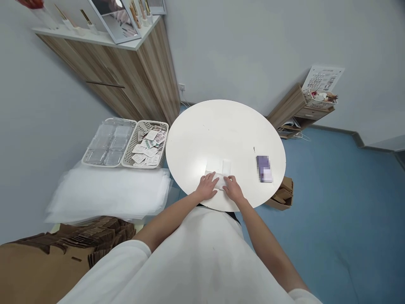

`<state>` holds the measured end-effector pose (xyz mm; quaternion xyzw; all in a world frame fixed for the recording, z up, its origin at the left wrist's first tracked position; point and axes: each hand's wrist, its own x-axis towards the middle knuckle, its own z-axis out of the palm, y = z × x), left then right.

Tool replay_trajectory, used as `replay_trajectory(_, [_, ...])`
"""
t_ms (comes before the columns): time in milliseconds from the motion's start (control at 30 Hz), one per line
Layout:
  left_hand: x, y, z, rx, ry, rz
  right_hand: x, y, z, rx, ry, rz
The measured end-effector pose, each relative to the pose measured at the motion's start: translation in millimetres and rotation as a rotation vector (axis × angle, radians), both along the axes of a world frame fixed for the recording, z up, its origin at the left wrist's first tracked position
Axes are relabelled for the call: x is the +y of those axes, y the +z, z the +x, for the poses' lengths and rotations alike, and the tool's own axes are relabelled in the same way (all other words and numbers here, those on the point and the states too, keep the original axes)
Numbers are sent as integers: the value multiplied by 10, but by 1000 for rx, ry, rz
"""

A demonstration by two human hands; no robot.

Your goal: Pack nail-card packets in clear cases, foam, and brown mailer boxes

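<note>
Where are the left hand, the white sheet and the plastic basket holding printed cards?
Left hand (207, 187): head view, back of the hand.
White sheet (226, 166): head view, far right portion.
Plastic basket (136, 137): head view, inner left wall.

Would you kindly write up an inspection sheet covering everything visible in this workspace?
Surface: round white table with small dark specks.
Job's things: white sheet-like material near the table's close edge; exact kind unclear.
Clutter: pixelated purple item and small dark object, right of the material.
Hands: left hand, fingers spread, and right hand, both on the material.
Cables: pale cables beside the small shelf.
Surroundings: basket of packets, translucent sheets and brown cardboard on the left; cardboard box right.
</note>
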<state>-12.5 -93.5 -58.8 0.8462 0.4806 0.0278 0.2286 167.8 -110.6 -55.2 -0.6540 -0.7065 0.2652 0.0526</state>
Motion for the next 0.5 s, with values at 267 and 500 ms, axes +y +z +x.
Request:
replay_trajectory(267, [-119,-201,-308,-261,662,-380,-43,-141,-171,117,-171,23])
replay_trajectory(500, [13,-221,-353,-414,899,-594,-75,-209,-332,227,-160,-6])
